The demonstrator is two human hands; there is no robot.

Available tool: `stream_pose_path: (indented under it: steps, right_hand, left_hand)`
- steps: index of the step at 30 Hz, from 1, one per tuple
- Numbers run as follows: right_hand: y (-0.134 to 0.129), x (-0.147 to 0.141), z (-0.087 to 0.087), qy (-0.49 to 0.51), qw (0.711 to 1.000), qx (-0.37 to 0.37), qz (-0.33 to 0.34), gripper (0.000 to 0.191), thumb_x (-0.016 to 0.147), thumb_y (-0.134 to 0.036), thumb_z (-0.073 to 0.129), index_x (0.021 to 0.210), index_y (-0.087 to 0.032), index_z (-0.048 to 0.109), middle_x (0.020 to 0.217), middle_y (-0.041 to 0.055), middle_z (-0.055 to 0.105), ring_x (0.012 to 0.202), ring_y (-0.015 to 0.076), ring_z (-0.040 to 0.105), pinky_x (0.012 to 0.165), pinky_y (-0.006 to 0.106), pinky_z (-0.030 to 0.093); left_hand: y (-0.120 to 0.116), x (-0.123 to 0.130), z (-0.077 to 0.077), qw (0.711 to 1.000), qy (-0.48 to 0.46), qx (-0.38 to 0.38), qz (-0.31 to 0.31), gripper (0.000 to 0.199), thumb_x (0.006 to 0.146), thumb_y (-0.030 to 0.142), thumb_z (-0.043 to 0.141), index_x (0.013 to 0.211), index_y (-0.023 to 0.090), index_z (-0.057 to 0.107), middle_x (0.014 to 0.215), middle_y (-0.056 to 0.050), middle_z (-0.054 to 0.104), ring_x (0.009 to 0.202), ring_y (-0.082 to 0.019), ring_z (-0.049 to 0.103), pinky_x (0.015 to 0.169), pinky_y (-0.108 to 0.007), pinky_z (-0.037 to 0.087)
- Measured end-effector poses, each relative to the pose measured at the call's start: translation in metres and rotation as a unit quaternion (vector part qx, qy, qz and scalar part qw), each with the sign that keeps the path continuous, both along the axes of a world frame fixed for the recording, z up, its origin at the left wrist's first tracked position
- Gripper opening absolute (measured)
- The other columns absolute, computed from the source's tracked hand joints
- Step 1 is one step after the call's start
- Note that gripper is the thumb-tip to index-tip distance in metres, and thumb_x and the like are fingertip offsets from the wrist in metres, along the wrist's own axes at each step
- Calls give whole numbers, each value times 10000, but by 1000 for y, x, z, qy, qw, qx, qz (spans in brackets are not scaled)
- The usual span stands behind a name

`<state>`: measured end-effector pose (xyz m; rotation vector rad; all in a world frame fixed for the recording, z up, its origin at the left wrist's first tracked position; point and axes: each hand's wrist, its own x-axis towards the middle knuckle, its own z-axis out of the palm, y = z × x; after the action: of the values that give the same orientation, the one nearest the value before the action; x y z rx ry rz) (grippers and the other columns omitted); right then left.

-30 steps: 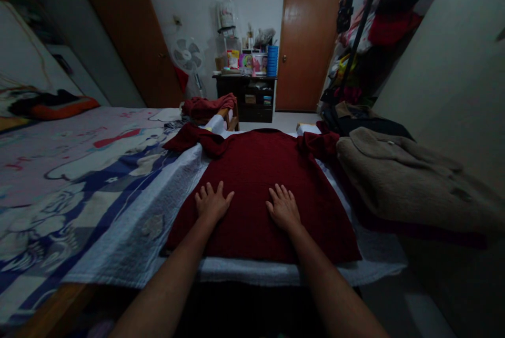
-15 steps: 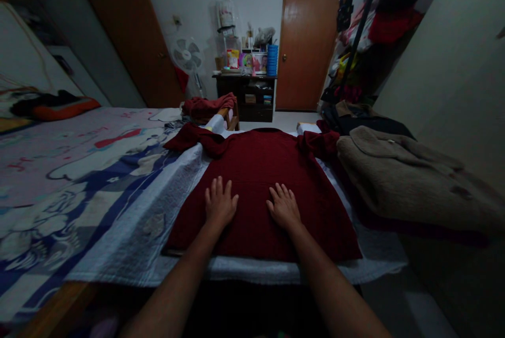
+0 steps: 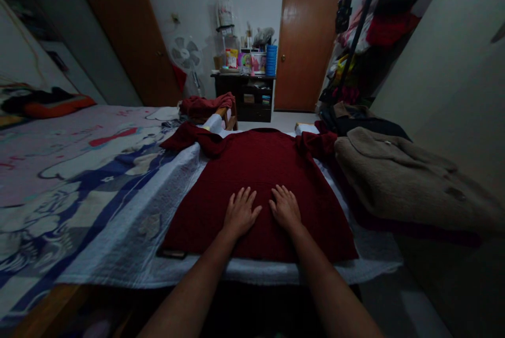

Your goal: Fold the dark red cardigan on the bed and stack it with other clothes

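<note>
Both left hand (image 3: 239, 218) and right hand (image 3: 286, 213) touch the red garment (image 3: 260, 159), fingers slightly spread, its long axis running away ahead.

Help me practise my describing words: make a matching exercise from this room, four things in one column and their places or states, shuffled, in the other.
Column 1
1. Dark red garment
2. Left hand
3. Brown coat
4. White fan

Column 2
A. Folded, on the right side
B. Standing by the far wall, left of the dark cabinet
C. Palm down, fingers spread, beside the right hand
D. Laid out on the pale cloth

Pairs: 1-D, 2-C, 3-A, 4-B
</note>
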<state>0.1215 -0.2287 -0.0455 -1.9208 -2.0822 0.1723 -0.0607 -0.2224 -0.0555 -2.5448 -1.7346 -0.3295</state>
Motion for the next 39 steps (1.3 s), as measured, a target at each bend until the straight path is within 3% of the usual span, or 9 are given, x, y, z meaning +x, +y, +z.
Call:
stream_pose_path:
  steps: [13,19,23,28,39]
  right_hand:
    - [-19,28,1,-37,998,-25,-44,526,950,-405,418,1436,-204,431,1542,58,340,1427,262,257,1143,431,197]
    - [-32,26,1,-12,997,-33,-66,523,934,-357,444,1417,-156,453,1527,106,358,1426,293,260,1140,468,205]
    - [-42,9,0,42,999,-9,-11,461,923,-226,397,1360,-134,511,1519,100,375,1418,244,293,1145,420,242]
    - [-53,-4,3,53,995,-3,84,478,930,-201,374,1398,-187,469,1500,56,414,1413,205,309,1170,438,198]
    - [-45,23,1,-10,999,-27,24,525,952,-377,411,1443,-191,416,1549,45,323,1437,227,247,1164,417,196]
  left_hand:
    - [-1,0,-1,1000,-21,-8,0,553,947,506,360,1423,236,437,1516,-73,397,1419,-260,292,1155,-487,222]
    - [-8,6,4,998,-51,-42,6,470,952,358,396,1390,207,470,1505,-81,413,1411,-271,311,1150,-522,226]
    - [-20,14,4,992,-91,-89,-25,462,937,203,370,1391,240,452,1512,-43,406,1411,-229,320,1148,-550,216]
    - [-32,20,-2,992,-98,-54,-54,454,929,211,394,1376,256,467,1493,-39,435,1395,-213,349,1157,-543,199]
    - [-35,20,2,995,-80,-25,-55,437,935,274,408,1365,264,487,1499,-30,427,1391,-227,347,1161,-530,203]
